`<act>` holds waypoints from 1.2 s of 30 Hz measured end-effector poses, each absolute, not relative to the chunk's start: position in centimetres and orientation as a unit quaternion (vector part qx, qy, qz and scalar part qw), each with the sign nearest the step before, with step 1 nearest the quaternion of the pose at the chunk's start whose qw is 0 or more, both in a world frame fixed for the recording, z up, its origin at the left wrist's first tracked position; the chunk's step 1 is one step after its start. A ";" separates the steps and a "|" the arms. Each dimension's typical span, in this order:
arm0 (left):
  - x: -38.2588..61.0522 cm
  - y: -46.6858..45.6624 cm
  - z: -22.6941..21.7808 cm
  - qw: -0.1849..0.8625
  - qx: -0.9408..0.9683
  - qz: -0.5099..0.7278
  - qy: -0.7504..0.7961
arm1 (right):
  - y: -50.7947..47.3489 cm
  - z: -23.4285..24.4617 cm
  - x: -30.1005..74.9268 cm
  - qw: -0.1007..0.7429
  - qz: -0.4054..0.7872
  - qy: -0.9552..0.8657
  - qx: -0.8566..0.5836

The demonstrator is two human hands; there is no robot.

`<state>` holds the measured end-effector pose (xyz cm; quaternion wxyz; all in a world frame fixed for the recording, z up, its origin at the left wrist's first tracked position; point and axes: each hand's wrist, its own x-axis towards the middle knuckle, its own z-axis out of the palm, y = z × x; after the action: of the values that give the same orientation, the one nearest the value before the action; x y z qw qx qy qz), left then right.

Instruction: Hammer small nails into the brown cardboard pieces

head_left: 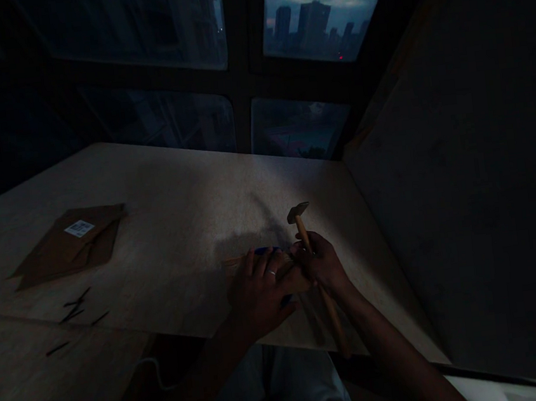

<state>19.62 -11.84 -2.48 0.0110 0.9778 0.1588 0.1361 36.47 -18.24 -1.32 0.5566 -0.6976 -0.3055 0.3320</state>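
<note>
My left hand point(260, 284), a ring on one finger, lies over a flat brown piece point(231, 262) on the table, fingers across its top and thumb at its near side. Bits of blue show at the piece's far and near edges; the dark hides what they are. In my right hand point(325, 261) is a hammer point(301, 225), gripped partway along its wooden handle with the metal head raised and the handle's end towards me. The fingertips of this hand meet the right end of the brown piece. Whether they also pinch something small there is too dark to see.
Flat brown cardboard point(53, 255) with a white label lies on the table point(167, 204) at the left. Several thin dark nail-like pieces point(73, 307) are scattered nearer me. A pale cable point(156, 365) runs below. Windows stand behind, and a wall point(466, 173) bounds the right.
</note>
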 end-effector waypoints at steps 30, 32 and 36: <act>19.7 -11.6 -1.9 0.178 0.960 0.135 0.169 | -17.4 0.7 36.0 0.523 0.356 -0.322 -0.704; 19.7 -11.6 -1.7 0.199 0.955 0.138 0.173 | -17.3 0.7 36.1 0.522 0.350 -0.326 -0.707; 19.8 -11.3 -1.4 0.242 0.944 0.150 0.166 | -17.3 0.8 36.2 0.519 0.343 -0.334 -0.708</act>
<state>19.76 -11.31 -1.38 0.2420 0.9441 0.1657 0.1504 36.24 -17.31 0.79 0.5190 -0.7081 -0.3336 0.3435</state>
